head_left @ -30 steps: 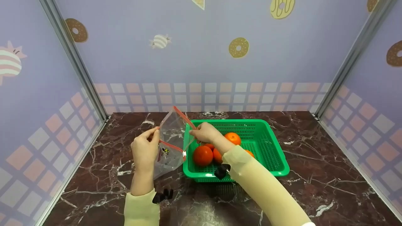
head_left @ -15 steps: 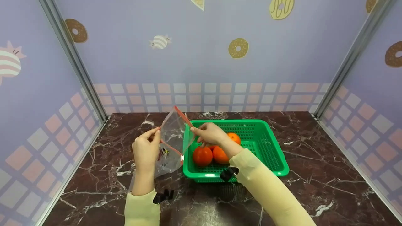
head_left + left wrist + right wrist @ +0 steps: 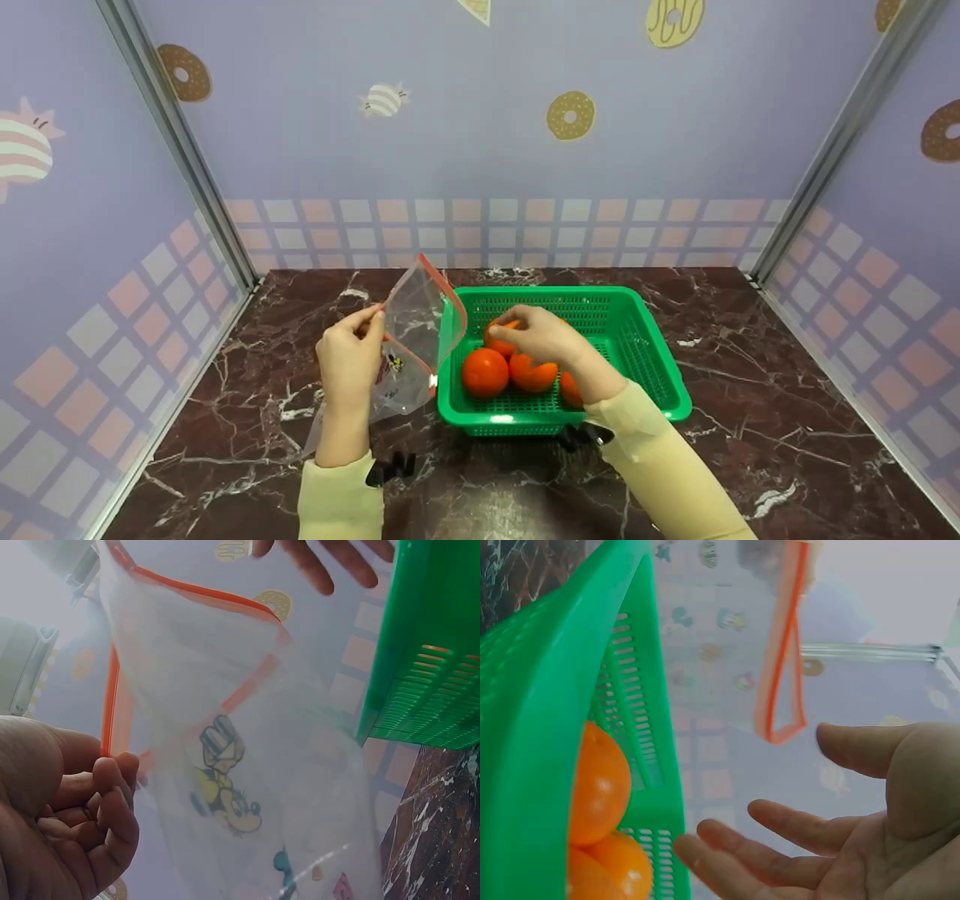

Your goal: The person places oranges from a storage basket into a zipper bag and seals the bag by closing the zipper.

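A clear zip bag (image 3: 409,382) with an orange-red zip edge and cartoon prints hangs beside the basket, its mouth spread apart. My left hand (image 3: 351,352) pinches the bag's zip edge between thumb and fingers, as the left wrist view also shows on the bag (image 3: 225,787). My right hand (image 3: 551,341) is over the green basket (image 3: 660,360), fingers spread and holding nothing; in the right wrist view the hand (image 3: 840,832) is apart from the bag's rim. Several oranges (image 3: 485,373) lie in the basket, some partly hidden under the right hand.
The basket stands on a dark red marbled tabletop (image 3: 750,420), with its right part free of fruit. A patterned back wall (image 3: 480,150) and side walls enclose the table. Black wrist mounts (image 3: 391,469) sit at both sleeves.
My right hand has let go of the bag's zip edge and moved right over the oranges, its fingers opening. The left hand keeps its pinch with hardly any movement.
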A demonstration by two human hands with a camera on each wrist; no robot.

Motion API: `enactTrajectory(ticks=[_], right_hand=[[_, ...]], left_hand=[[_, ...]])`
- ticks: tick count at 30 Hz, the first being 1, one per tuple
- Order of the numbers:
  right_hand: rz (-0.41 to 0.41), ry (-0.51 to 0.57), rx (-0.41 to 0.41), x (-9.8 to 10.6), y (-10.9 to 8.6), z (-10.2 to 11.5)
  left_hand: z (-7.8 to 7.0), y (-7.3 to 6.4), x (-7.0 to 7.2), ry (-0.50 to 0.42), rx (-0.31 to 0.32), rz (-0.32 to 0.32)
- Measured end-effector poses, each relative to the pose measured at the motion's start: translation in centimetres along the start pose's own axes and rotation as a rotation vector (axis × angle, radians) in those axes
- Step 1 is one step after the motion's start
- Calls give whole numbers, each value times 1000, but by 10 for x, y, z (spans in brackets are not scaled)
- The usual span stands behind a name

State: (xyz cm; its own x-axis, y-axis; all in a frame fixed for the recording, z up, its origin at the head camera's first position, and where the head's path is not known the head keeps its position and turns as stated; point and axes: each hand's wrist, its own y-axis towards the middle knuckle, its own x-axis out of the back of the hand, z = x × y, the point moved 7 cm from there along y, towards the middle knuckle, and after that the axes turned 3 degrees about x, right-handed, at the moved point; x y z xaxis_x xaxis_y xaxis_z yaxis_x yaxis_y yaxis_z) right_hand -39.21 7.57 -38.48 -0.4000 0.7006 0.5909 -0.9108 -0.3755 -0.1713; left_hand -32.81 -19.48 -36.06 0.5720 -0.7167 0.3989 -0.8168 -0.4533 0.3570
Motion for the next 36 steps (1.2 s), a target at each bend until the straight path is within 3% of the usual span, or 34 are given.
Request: enactTrajectory(ticks=[5, 9, 13, 19, 26, 31, 36], right_hand=[[-34, -71, 68, 13, -16, -10], [-63, -68, 108, 22, -25, -16], [-70, -35, 125, 26, -31, -24], [-113, -99, 145, 33, -34, -36], [-159, -184, 71, 42, -35, -53], [-182, -185, -5, 46, -37, -66], [-186, -191, -22, 46, -36, -73]], left_hand=[[0, 0, 0, -6, -10, -14], [0, 0, 0, -14, -25, -8], [1, 0, -1, -13, -29, 0], [1, 1, -1, 2, -17, -14], [2, 0, -2, 8, -19, -25], [2, 0, -2, 16, -12, -30], [3, 0, -3, 17, 13, -10]])
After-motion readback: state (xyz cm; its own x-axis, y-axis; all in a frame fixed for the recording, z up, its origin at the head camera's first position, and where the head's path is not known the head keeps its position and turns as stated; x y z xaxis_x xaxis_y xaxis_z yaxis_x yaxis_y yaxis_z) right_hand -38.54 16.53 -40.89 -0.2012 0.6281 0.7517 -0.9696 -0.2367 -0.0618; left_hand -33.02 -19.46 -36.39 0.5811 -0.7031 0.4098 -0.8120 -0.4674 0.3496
